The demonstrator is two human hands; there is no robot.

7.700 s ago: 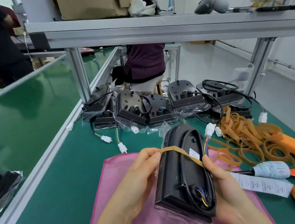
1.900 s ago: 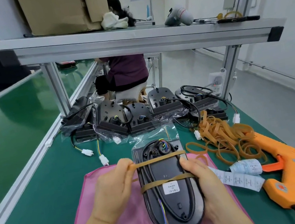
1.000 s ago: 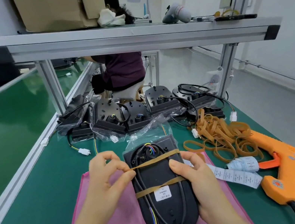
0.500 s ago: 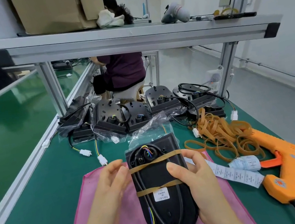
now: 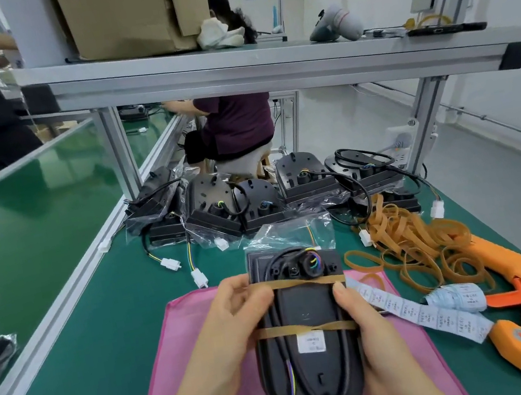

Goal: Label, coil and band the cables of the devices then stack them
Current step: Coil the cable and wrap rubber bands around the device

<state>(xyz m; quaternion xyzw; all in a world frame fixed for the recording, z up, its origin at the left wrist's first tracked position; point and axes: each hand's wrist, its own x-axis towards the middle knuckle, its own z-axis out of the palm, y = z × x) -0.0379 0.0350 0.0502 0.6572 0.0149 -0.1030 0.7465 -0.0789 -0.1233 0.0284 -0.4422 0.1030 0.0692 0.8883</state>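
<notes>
On the green desk (image 5: 90,366), over a pink cloth (image 5: 189,356), the left hand (image 5: 233,310) and right hand (image 5: 365,328) clasp the black device (image 5: 306,307) between them, its upper rubber band (image 5: 305,281) now released and seated across the coiled cable (image 5: 288,366); judged ready for stacking.

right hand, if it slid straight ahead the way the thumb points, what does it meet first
Most likely the upper rubber band across the black device. The right hand grips the device's right edge, its thumb tip right below that band; whether they already touch is unclear.
</notes>
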